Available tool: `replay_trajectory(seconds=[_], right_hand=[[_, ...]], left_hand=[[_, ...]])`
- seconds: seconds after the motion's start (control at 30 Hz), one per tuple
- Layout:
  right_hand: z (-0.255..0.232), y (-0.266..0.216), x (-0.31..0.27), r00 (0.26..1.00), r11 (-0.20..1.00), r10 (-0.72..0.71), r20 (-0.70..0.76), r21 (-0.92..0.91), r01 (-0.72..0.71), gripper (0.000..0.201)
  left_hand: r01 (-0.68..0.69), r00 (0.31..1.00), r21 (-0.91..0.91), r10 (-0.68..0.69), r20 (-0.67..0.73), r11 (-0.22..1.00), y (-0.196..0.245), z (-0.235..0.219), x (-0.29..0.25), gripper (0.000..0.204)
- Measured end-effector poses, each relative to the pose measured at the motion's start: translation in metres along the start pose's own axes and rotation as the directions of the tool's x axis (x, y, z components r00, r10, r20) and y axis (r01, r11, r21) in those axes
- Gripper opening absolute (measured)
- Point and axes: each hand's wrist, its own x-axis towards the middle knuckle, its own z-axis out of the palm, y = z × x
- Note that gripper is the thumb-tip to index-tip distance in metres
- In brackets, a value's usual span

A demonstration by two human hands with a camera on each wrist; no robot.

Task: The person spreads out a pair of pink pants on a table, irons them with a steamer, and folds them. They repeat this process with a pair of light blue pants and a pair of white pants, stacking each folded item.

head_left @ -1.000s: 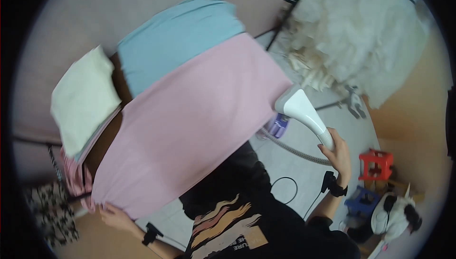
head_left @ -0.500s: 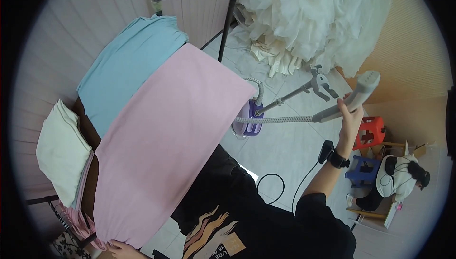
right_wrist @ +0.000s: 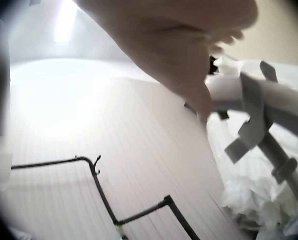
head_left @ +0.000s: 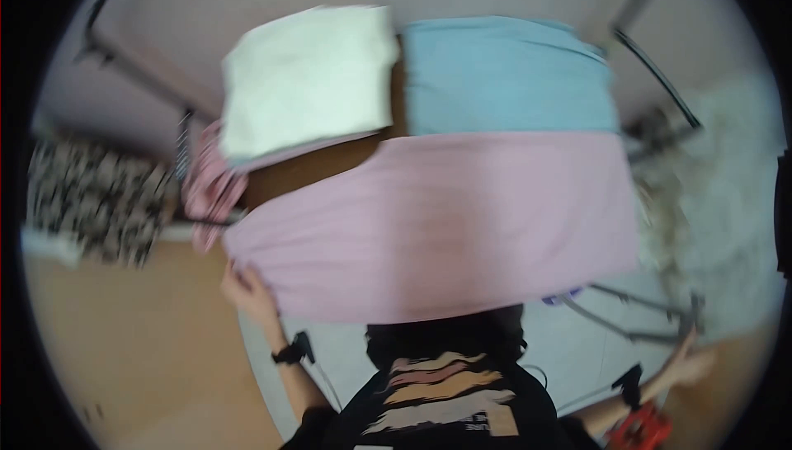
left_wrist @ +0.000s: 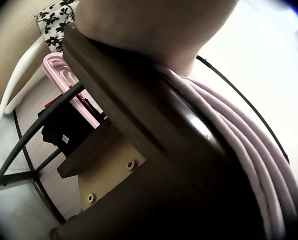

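A pink cloth (head_left: 503, 219) lies spread over a dark board (left_wrist: 154, 130). At its left end my left hand (head_left: 252, 293) grips the gathered edge; in the left wrist view the fingers are hidden and folds of the cloth (left_wrist: 259, 165) hang beside the board. Out to the right is my right hand (head_left: 689, 367), blurred, its fingers spread by the stand's holder. In the right wrist view the thumb of this hand (right_wrist: 174, 45) overlaps the near end of the grey-white steamer handpiece (right_wrist: 229, 92), which lies at the holder (right_wrist: 254, 105); the fingertips are not wrapped round it.
Behind the pink cloth lie a blue cloth (head_left: 503, 79) and a folded pale stack (head_left: 309, 79). White tulle (head_left: 722, 219) hangs at the right, above a red stool (head_left: 639, 429). Patterned fabric (head_left: 99, 202) is at the left. Black rack bars (head_left: 656, 75) stand behind.
The head view has turned to the left. My right hand, earlier round the steamer handpiece, is now at the stand with its fingers loosened. My left hand stays at the cloth's end.
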Motion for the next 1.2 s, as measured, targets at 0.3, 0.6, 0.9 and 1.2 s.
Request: replay_trajectory(seconds=[0.3, 0.6, 0.9, 1.2], right_hand=[[0.011, -0.354, -0.012, 0.879, 0.636, -0.474, 0.05, 0.71, 0.302, 0.063], [0.065, -0.364, -0.017, 0.522, 0.563, -0.79, 0.323, 0.721, 0.405, 0.063], [0.081, -0.342, -0.012, 0.546, 0.703, -0.698, 0.463, 0.589, 0.4, 0.061], [0.092, -0.32, 0.004, 0.456, 0.552, -0.822, 0.341, 0.673, 0.492, 0.059]], left_hand=[[0.802, 0.568, -0.546, -0.594, 0.569, 0.243, -0.023, -0.017, -0.005, 0.07], [0.652, 0.66, -0.093, -0.502, 0.559, 0.753, 0.034, -0.063, 0.037, 0.053], [0.645, 0.705, -0.76, -0.325, 0.631, -0.075, 0.069, -0.017, 0.024, 0.046], [0.498, 0.673, -0.777, -0.392, 0.627, -0.385, -0.064, -0.094, 0.078, 0.048]])
